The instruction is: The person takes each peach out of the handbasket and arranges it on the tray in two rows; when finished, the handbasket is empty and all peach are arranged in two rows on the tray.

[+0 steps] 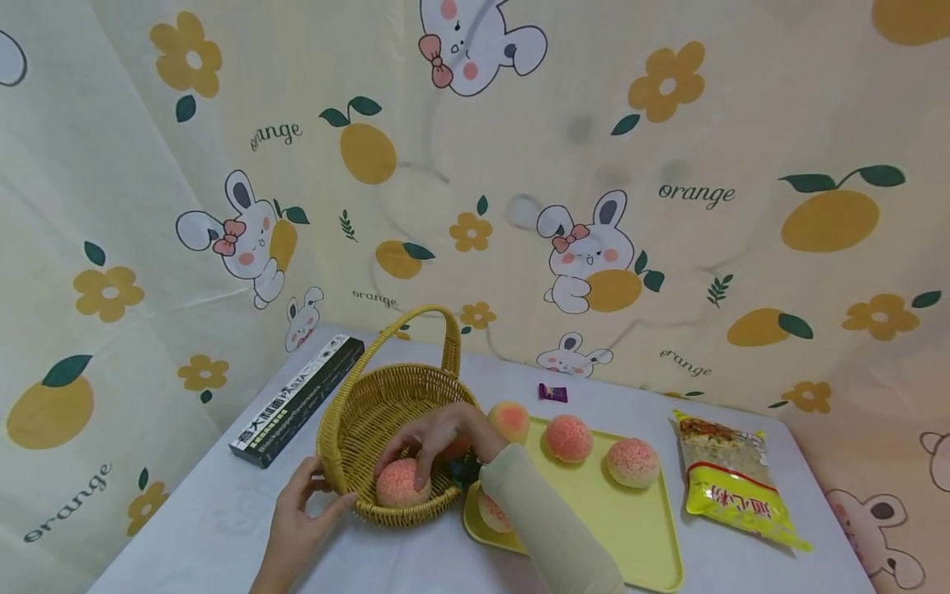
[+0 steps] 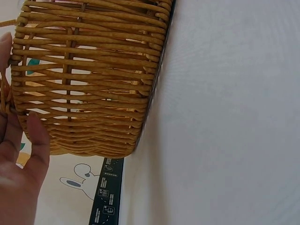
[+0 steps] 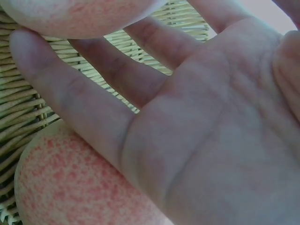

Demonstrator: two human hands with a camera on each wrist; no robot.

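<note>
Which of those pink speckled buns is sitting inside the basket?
The bun under the right hand, lying in the wicker basket. The others rest on or beside the yellow tray.

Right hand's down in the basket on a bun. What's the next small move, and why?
Probably let go and lift the right hand clear. The bun under its fingers already lies in the wicker basket, which the left hand steadies at the rim. More buns sit on the yellow tray.

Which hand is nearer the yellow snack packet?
Right. The right hand reaches into the basket, on the side toward the snack packet; the left hand touches the basket's far side.
</note>
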